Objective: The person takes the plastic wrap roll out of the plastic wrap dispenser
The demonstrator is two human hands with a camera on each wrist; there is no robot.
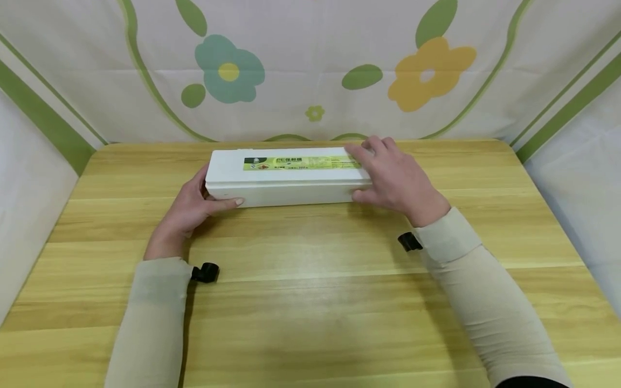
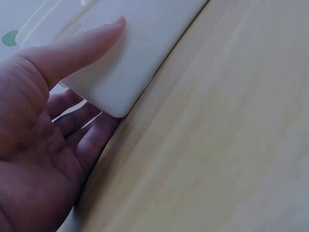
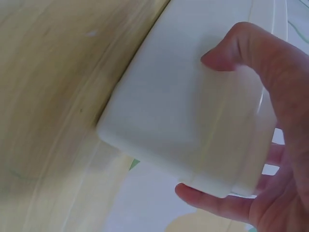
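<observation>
A long white plastic-wrap box (image 1: 286, 195) with a green and yellow label (image 1: 301, 163) on its lid lies near the table's back edge. My left hand (image 1: 186, 207) grips its left end, thumb along the front face and fingers behind the end; the left wrist view shows the thumb (image 2: 91, 46) flat on the white wall. At the other end my right hand (image 1: 395, 178) holds the box, thumb on the front and fingers over the lid and end. In the right wrist view the right thumb (image 3: 227, 55) is bent against the front face.
The wooden table (image 1: 310, 302) stretches toward me under both forearms. Right behind the box hangs a white curtain (image 1: 310, 64) with flower prints, and similar cloth stands at both sides. Small black clips (image 1: 206, 272) sit at the sleeve cuffs.
</observation>
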